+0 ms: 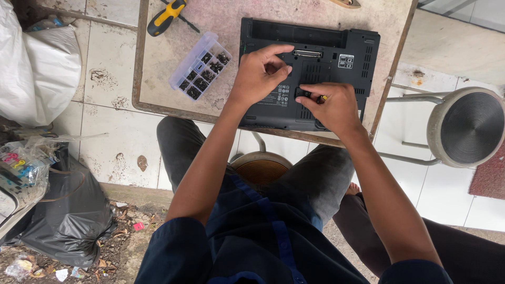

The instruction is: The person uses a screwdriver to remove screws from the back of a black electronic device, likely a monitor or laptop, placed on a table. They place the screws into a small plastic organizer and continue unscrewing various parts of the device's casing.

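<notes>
**Both hands on the upturned laptop**

While our left hand (260, 71) rests loosely curled on the black laptop (307, 71), lying underside up on the worn table (231, 21), our right hand (331, 105) pinches a small yellow-tipped tool (320, 98) against its base. A clear screw box (201, 67) and a yellow screwdriver (167, 17) lie to the left.

Bare table (158, 79) left of laptop (326, 79); screw box (201, 66) and screwdriver (166, 17) intrude.
</notes>
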